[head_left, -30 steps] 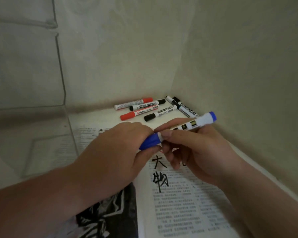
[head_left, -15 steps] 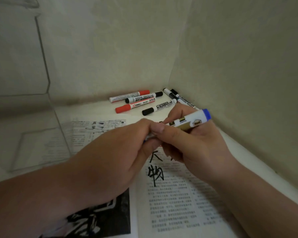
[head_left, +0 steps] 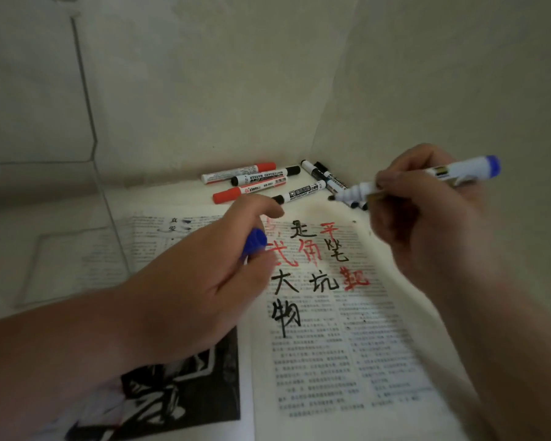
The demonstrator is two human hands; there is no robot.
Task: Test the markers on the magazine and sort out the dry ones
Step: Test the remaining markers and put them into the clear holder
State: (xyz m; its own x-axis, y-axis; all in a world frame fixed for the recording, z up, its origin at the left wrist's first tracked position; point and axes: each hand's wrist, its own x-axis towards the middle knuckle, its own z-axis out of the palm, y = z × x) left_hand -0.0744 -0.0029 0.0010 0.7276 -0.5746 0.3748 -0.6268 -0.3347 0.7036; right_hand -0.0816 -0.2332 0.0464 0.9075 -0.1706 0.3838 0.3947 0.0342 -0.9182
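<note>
My right hand grips an uncapped blue marker, its tip pointing left above the page's far right corner. Curled in my left hand is the marker's blue cap, held over the left part of the open magazine. Black and red handwritten characters cover the top of the right page. Several red and black capped markers lie in a loose group beyond the magazine, near the corner of the walls.
Pale walls close in at the back and right, meeting in a corner behind the markers. A transparent panel stands at the left. The left magazine page carries a dark picture near my left forearm.
The hands have pulled apart: the blue cap came off in my left hand, and my right hand moved right and up with the bare marker. The written characters are now uncovered.
</note>
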